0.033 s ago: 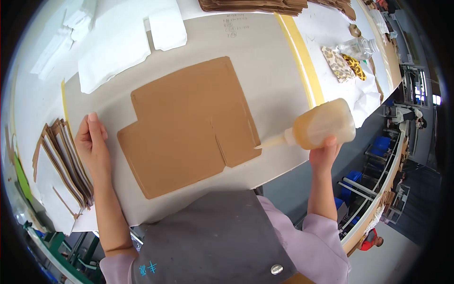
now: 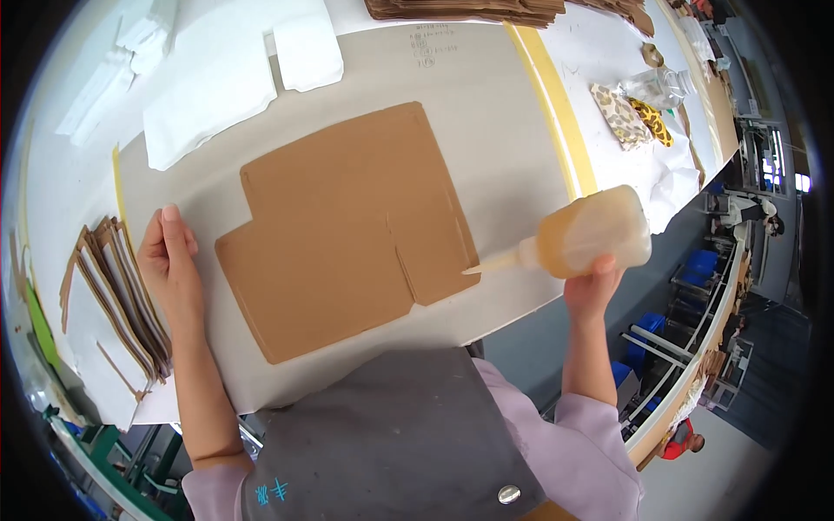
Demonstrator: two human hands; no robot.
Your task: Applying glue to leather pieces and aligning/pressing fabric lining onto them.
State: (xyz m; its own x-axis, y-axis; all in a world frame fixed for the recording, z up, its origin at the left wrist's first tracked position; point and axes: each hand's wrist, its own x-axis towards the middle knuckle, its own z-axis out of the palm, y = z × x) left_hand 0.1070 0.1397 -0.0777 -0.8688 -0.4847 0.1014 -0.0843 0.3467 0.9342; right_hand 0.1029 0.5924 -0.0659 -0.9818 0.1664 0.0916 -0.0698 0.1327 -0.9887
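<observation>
A flat brown panel with a cut-out at its left and a slit near its right side lies on the table. My right hand grips a translucent squeeze bottle, partly filled with amber liquid and tipped sideways. Its narrow nozzle points left, and the tip is at the panel's lower right edge; I cannot tell whether it touches. Left of the panel is my left hand, fingers curled and thumb up, with nothing visible in it. A stack of brown-edged pieces stands beside that hand.
White cut pieces lie at the far left, and a brown stack at the far edge. A clear jar and leopard-patterned items sit at the right. Yellow tape crosses the table. People are in the background.
My right hand and the bottle have shifted slightly left, so the nozzle tip is a little further over the panel's edge. My left hand stays in place.
</observation>
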